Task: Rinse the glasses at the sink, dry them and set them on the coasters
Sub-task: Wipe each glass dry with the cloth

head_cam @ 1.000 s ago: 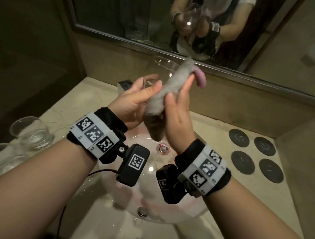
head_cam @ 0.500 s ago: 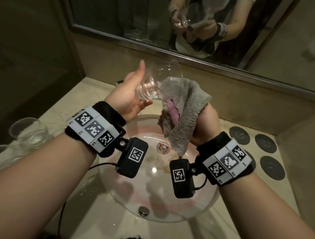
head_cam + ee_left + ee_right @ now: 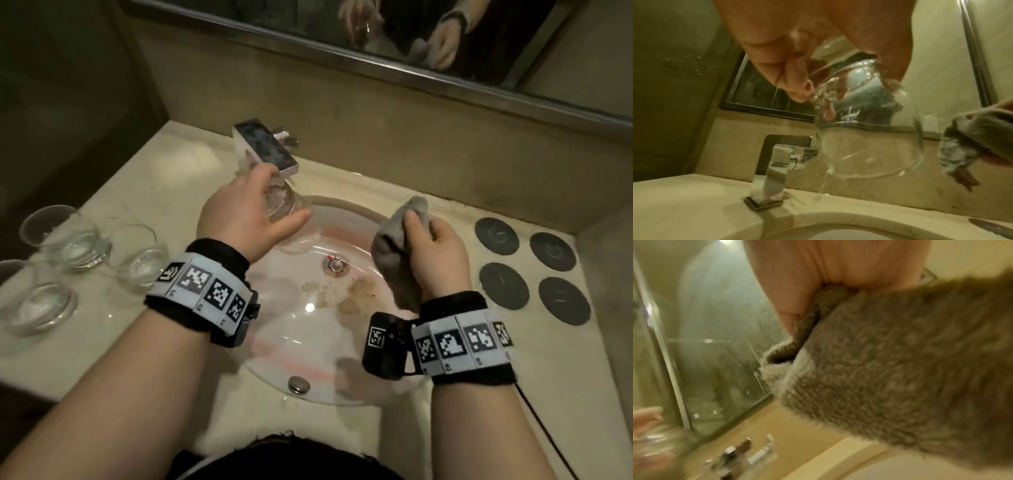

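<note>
Both hands have dropped and parted: left hand (image 3: 245,214) grips the inverted glass (image 3: 869,134) over the sink (image 3: 342,394) near the faucet (image 3: 265,145); right hand (image 3: 435,253) clutches the grey cloth (image 3: 394,236), apart from it.

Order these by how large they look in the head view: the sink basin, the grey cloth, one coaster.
1. Sink basin
2. Grey cloth
3. Coaster; cloth sits nearer the camera, so this order is less sure.

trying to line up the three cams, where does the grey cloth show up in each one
Head: grey cloth right of centre, bunched in the right hand over the sink.
Left wrist: at the right edge.
Right wrist: fills the right half.
Shared landmark: the faucet.
</note>
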Tool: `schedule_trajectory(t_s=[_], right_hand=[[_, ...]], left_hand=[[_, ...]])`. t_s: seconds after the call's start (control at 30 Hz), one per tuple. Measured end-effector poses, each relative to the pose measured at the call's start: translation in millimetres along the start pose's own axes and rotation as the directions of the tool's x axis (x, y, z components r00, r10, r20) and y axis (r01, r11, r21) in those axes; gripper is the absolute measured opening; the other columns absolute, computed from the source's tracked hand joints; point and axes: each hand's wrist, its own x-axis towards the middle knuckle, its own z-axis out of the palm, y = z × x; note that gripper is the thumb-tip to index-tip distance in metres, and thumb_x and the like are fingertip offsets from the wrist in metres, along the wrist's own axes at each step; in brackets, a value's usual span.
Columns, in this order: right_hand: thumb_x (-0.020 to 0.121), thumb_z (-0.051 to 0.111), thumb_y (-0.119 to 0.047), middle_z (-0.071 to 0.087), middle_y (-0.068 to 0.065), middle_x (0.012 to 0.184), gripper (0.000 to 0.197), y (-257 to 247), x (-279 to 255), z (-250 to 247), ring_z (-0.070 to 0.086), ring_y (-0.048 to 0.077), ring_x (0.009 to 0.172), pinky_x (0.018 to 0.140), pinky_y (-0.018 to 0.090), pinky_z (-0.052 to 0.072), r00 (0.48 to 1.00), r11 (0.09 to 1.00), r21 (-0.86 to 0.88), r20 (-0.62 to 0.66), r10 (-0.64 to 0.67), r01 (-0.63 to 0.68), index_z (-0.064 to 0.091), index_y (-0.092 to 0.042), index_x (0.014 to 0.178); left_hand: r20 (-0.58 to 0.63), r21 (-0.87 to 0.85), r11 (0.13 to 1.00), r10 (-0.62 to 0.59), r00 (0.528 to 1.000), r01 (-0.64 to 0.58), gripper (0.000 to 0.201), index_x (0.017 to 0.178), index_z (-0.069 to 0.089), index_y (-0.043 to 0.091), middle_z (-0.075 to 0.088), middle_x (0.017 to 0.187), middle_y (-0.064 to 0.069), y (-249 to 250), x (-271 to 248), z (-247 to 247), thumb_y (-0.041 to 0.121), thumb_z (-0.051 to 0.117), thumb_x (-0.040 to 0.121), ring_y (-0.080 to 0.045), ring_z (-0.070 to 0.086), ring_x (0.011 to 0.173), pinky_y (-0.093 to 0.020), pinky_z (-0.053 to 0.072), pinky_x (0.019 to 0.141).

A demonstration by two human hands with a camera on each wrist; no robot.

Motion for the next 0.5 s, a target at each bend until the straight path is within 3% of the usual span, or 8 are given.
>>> schedule_trajectory(t_s=[0.03, 0.1, 0.2, 0.27, 0.33, 0.4, 0.47, 0.5], right_hand=[[0.092, 0.055, -0.037, 0.055, -0.003, 0.091, 0.024, -3, -3, -1, 0.055, 0.014, 0.086, 0.068, 0.024, 0.037, 0.997, 0.989, 0.132, 0.016, 0.070, -0.072, 0.050, -0.020, 0.109], [0.088, 0.063, -0.033, 0.048, -0.007, 0.086, 0.037, 11, 1, -3, 0.051, 0.013, 0.082, 0.068, 0.024, 0.034, 0.997, 0.993, 0.084, -0.015, 0.081, -0.080, 0.038, -0.020, 0.113], [0.086, 0.064, -0.036, 0.049, -0.008, 0.088, 0.036, 17, 0, -1, 0.050, 0.015, 0.089, 0.077, 0.028, 0.035, 0.996, 0.992, 0.094, 0.024, 0.088, -0.089, 0.041, -0.018, 0.108], [0.085, 0.062, -0.042, 0.054, 0.000, 0.104, 0.035, 14, -3, -1, 0.053, 0.018, 0.099, 0.083, 0.032, 0.041, 0.992, 0.990, 0.079, 0.049, 0.117, -0.120, 0.046, -0.022, 0.108], [0.082, 0.065, -0.044, 0.050, 0.003, 0.122, 0.038, 13, -5, -1, 0.053, 0.020, 0.108, 0.096, 0.038, 0.044, 0.988, 0.987, 0.095, 0.098, 0.118, -0.128, 0.047, -0.026, 0.111], [0.079, 0.072, -0.036, 0.049, -0.001, 0.125, 0.043, 10, -11, 1, 0.054, 0.020, 0.110, 0.097, 0.042, 0.046, 0.976, 0.982, 0.135, 0.191, 0.107, -0.135, 0.049, -0.028, 0.115], [0.075, 0.077, -0.024, 0.054, -0.003, 0.123, 0.052, 5, -17, 4, 0.060, 0.019, 0.105, 0.091, 0.041, 0.052, 0.942, 0.949, 0.262, 0.324, 0.084, -0.175, 0.052, -0.027, 0.120], [0.075, 0.076, -0.018, 0.057, -0.002, 0.123, 0.054, 1, -21, 6, 0.063, 0.016, 0.102, 0.086, 0.036, 0.054, 0.932, 0.941, 0.302, 0.360, 0.036, -0.153, 0.052, -0.025, 0.123]], left_hand=[[0.006, 0.084, 0.995, 0.052, 0.999, -0.052, 0.065, 0.124, 0.048, 0.025, 0.061, 0.114, 0.003, -5, -3, 2, 0.063, 0.061, 0.074, -0.019, 0.058, 0.102, -0.033, 0.046, 0.080], [0.030, 0.160, 0.980, 0.119, 0.992, -0.122, 0.069, 0.124, 0.050, 0.023, 0.062, 0.114, 0.000, -14, -6, 5, 0.066, 0.058, 0.070, -0.021, 0.057, 0.102, -0.035, 0.045, 0.080], [0.028, 0.182, 0.972, 0.145, 0.989, -0.148, 0.070, 0.123, 0.051, 0.022, 0.060, 0.115, 0.001, -16, -12, 6, 0.066, 0.059, 0.069, -0.022, 0.054, 0.102, -0.033, 0.042, 0.080], [0.017, 0.137, 0.983, 0.122, 0.992, -0.123, 0.069, 0.123, 0.050, 0.021, 0.060, 0.116, 0.001, -15, -16, 6, 0.065, 0.061, 0.070, -0.021, 0.055, 0.104, -0.031, 0.041, 0.080], [-0.002, 0.024, 0.999, 0.038, 0.999, -0.038, 0.068, 0.123, 0.049, 0.019, 0.059, 0.116, 0.003, -13, -18, 6, 0.061, 0.063, 0.072, -0.018, 0.055, 0.104, -0.030, 0.040, 0.081], [0.019, -0.193, 0.977, -0.086, 0.996, 0.088, 0.064, 0.124, 0.045, 0.019, 0.053, 0.112, 0.009, -12, -19, 7, 0.056, 0.064, 0.075, -0.011, 0.051, 0.102, -0.026, 0.040, 0.083], [0.109, -0.431, 0.876, -0.187, 0.976, 0.216, 0.060, 0.122, 0.043, 0.021, 0.052, 0.111, 0.012, -14, -20, 9, 0.057, 0.061, 0.076, -0.007, 0.050, 0.099, -0.023, 0.040, 0.079], [0.160, -0.526, 0.807, -0.217, 0.963, 0.269, 0.060, 0.118, 0.044, 0.023, 0.056, 0.111, 0.010, -15, -20, 11, 0.061, 0.058, 0.074, -0.007, 0.053, 0.092, -0.023, 0.041, 0.072]])
